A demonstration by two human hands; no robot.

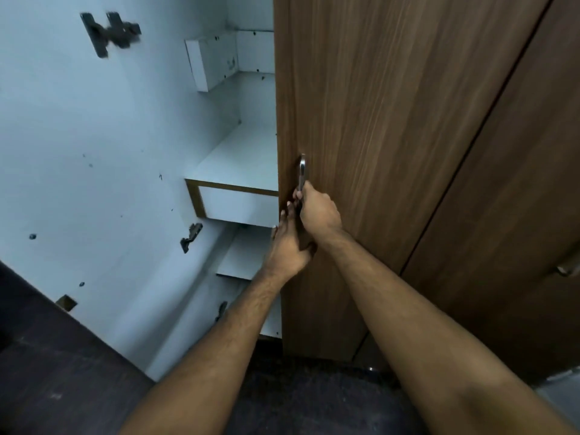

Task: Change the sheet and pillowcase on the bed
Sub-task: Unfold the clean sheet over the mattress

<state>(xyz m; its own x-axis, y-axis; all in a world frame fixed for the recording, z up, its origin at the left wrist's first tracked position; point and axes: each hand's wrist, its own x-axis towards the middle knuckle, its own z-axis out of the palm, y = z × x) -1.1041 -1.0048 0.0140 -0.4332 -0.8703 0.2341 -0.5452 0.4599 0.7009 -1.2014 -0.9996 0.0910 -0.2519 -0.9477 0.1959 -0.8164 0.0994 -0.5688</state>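
Observation:
A brown wood-grain wardrobe door (392, 152) stands in front of me. My right hand (318, 211) grips the lower end of its metal handle (302, 171). My left hand (287, 246) holds the door's left edge just below, fingers curled round to the inner side. Left of the door the wardrobe's white inside shows, with bare shelves (241, 161) and a white drawer front (238, 205). No bed, sheet or pillowcase is in view.
The other wardrobe door (78, 152) is swung out at the left, white inner face toward me, with dark hinges (110, 32). A second brown door (518, 215) with a handle (568, 268) is at right. Dark floor (62, 372) lies below.

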